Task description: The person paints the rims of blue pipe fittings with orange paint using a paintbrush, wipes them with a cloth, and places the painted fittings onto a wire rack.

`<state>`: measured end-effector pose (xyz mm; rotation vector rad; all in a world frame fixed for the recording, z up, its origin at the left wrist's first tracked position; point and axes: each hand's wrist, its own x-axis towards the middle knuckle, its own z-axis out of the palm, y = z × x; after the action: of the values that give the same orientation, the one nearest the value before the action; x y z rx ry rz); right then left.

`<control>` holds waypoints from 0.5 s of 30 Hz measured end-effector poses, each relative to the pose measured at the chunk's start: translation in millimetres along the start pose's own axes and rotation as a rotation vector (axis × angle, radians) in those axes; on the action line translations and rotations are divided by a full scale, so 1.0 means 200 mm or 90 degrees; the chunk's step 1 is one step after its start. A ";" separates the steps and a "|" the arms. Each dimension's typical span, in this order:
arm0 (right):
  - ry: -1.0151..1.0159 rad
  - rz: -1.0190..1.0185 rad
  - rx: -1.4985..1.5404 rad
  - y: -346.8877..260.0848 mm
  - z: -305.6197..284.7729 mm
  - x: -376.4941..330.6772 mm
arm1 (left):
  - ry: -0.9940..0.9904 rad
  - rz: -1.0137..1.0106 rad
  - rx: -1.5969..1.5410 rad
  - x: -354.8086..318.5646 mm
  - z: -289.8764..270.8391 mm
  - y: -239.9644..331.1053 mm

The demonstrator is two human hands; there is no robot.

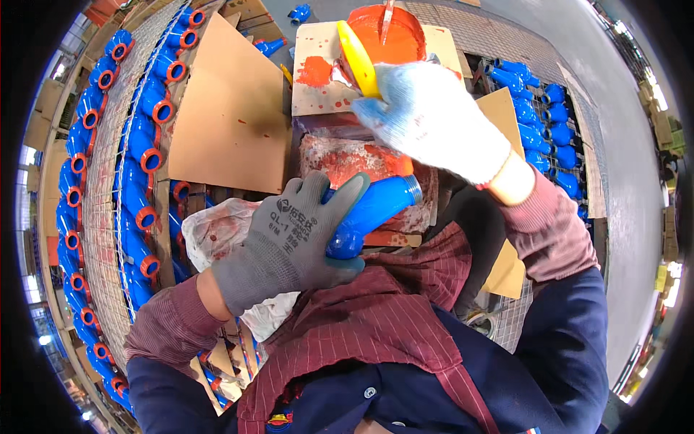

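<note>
My left hand [289, 242], in a grey glove, grips a blue cast valve body [372, 210] held over my lap. Its open end points to the right. My right hand [426, 116], in a white knit glove stained blue, holds a brush with a yellow handle [358, 58] just above the blue part. Behind the brush stands a container of orange-red paint [390, 36] with a stick in it, on paint-smeared cardboard [318, 79].
Rows of blue valve bodies with orange-red rings [144, 159] lie on a wire mesh rack at the left. More blue parts [538, 130] are stacked at the right. A brown cardboard sheet [231, 123] leans in the middle. A stained white rag [217, 231] lies by my left hand.
</note>
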<state>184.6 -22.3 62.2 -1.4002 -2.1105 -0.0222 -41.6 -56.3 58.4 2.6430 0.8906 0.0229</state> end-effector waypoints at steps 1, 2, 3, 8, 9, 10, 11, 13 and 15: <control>0.023 -0.041 -0.008 -0.01 -0.04 -0.02 | 0.008 0.006 -0.041 0.00 0.00 0.00; 0.045 -0.077 -0.021 -0.02 -0.07 -0.04 | 0.008 0.010 -0.043 0.01 0.01 -0.01; 0.044 -0.076 -0.024 -0.04 -0.10 -0.06 | -0.016 -0.010 -0.117 0.02 0.01 -0.02; 0.016 0.047 0.051 -0.03 -0.24 -0.18 | -0.061 -0.115 -0.659 0.03 0.11 -0.09; 0.007 0.134 0.158 -0.01 -0.25 -0.21 | -0.059 -0.116 -0.656 0.04 0.09 -0.09; 0.047 0.143 0.290 0.01 -0.24 -0.25 | -0.099 -0.186 -0.776 0.05 0.09 -0.09; 0.120 0.272 0.462 0.01 -0.22 -0.31 | -0.145 -0.251 -0.896 0.06 0.08 -0.09; 0.064 0.418 0.560 0.01 -0.29 -0.37 | -0.120 -0.232 -0.957 0.05 0.18 -0.13; 0.184 0.402 0.616 0.08 -0.22 -0.48 | -0.088 -0.160 -1.301 0.07 0.26 -0.10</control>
<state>243.7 -109.3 47.7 -1.2418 -1.0761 0.8639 -35.5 -49.9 2.4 0.6156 0.5012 0.4127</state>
